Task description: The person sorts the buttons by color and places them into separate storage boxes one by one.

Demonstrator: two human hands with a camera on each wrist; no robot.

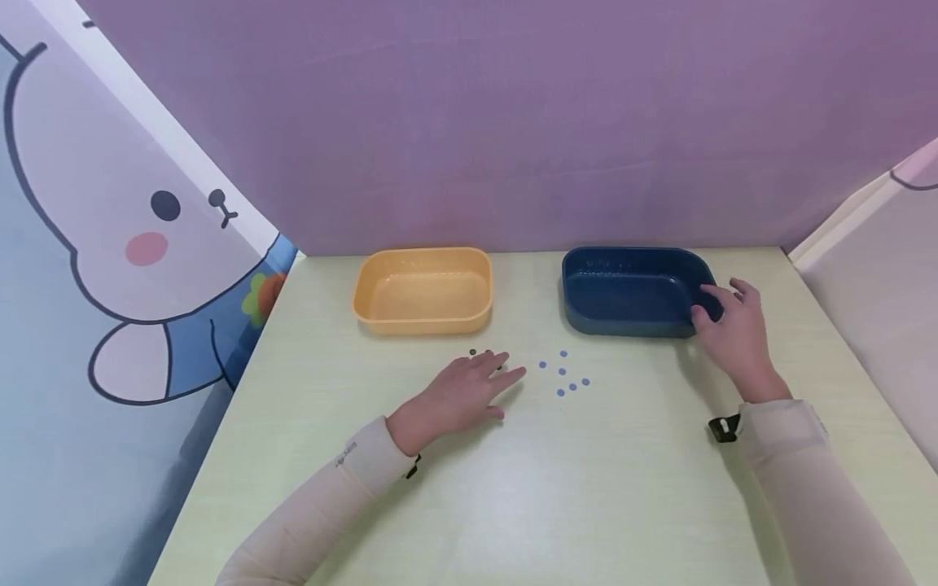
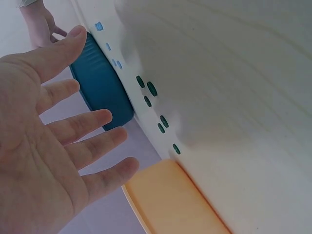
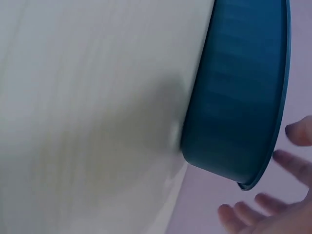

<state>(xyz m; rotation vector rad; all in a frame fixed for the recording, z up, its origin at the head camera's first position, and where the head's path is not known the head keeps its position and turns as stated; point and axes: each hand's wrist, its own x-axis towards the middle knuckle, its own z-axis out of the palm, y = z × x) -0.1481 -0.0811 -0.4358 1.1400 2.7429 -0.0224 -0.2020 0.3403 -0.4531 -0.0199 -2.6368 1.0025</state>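
Observation:
My left hand [image 1: 458,395] reaches over the table with its fingers spread and holds nothing. Beneath its fingers lie several small dark green discs [image 2: 152,88], like buttons; the head view partly hides them. Several small blue discs [image 1: 562,372] lie loose to the right of that hand. A dark blue rectangular tub [image 1: 630,329] stands at the back right. At its right end is my right hand [image 1: 738,338], with the thumb and fingers parted near the rim. No firm hold on the tub shows in the right wrist view.
A yellow-orange tub [image 1: 425,328] stands at the back left, level with the blue one. Behind both rises a purple wall panel [image 1: 528,130]. A cartoon-printed panel [image 1: 146,268] borders the pale table [image 1: 513,505] on the left.

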